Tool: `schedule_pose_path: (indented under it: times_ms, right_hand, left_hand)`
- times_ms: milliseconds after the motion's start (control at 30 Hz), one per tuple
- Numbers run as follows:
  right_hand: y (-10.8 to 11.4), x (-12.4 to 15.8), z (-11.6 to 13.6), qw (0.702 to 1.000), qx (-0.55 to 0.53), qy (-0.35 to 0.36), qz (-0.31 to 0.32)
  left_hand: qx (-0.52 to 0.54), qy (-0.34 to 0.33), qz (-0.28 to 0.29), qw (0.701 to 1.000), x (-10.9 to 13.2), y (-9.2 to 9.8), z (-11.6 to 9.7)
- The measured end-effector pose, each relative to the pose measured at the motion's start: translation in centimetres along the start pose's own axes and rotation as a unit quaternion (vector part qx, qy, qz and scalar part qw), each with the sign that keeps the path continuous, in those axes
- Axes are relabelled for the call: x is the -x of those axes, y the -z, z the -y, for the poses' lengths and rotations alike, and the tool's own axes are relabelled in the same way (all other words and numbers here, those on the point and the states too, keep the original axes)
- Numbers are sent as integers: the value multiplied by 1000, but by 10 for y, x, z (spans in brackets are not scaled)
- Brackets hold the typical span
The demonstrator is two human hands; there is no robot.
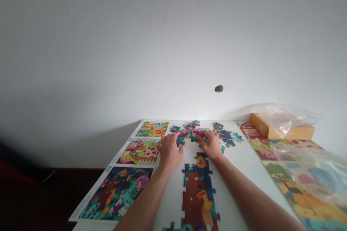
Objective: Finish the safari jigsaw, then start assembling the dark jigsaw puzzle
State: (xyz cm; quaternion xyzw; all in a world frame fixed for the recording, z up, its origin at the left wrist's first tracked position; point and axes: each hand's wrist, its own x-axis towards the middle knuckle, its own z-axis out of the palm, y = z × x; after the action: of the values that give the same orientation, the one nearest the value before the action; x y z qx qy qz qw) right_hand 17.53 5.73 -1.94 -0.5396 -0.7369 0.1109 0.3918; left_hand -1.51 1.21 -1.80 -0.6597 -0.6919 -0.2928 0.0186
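My left hand [170, 148] rests over the near left side of a pile of loose puzzle pieces [187, 128]. Its thumb and forefinger are apart, beside a dark blue piece [180, 140]. Thumb and forefinger of my right hand [210, 143] come together at a small teal puzzle piece [193, 137] at the pile's near edge. Below both hands, between my forearms, lies a joined puzzle section [193, 191] showing a brown bear with a saxophone. A piece with an orange shape [201, 161] is joined at its top. Its lower end runs out of view.
A picture sheet [119, 191] with three printed scenes lies at the left table edge. More loose pieces [227, 135] lie right of the pile. Assembled farm and animal puzzles [311, 202], partly under clear plastic, and an orange box [292, 132] with a plastic bag occupy the right. A wall stands behind.
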Motion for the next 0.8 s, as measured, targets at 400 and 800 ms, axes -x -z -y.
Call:
schedule_pose_path:
  times_ms: [400, 800]
  right_hand:
    - [-6, -1, -6, 996, 52, -62, -35]
    - [-8, -3, -8, 993, 73, -86, -31]
  left_hand:
    - [-18, 32, 30, 999, -2, -5, 4]
    - [-12, 35, 41, 998, -2, -3, 3]
